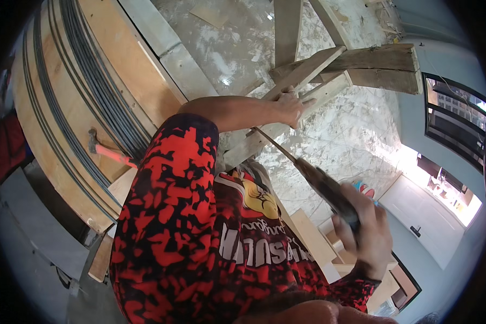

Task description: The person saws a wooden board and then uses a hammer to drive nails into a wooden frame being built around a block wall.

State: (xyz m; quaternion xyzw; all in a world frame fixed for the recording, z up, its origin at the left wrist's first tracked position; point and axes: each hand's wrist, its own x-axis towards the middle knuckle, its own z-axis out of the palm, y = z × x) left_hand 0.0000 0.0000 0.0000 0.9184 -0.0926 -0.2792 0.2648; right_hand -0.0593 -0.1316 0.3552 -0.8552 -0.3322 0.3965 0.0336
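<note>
My left hand point(290, 108) rests on a narrow wooden plank point(316, 67), its fingers spread over the wood. My right hand point(370, 229) is closed around the dark handle end of a long tool that looks like a handsaw point(324, 186), seen almost edge-on. Its thin brownish far end slants up and left to a short wooden piece point(248, 148) below my left forearm; whether it touches the wood I cannot tell. The planks lie crossed over one another, and my forearm hides part of them.
Bundled grey metal rods point(100, 75) lie on a plywood sheet point(137, 51) at left, beside a hammer point(110, 153) with a red handle. A thick timber point(380, 59) extends right. Dusty floor point(232, 40) lies beyond; a white door panel point(424, 216) and barred window point(456, 119) stand right.
</note>
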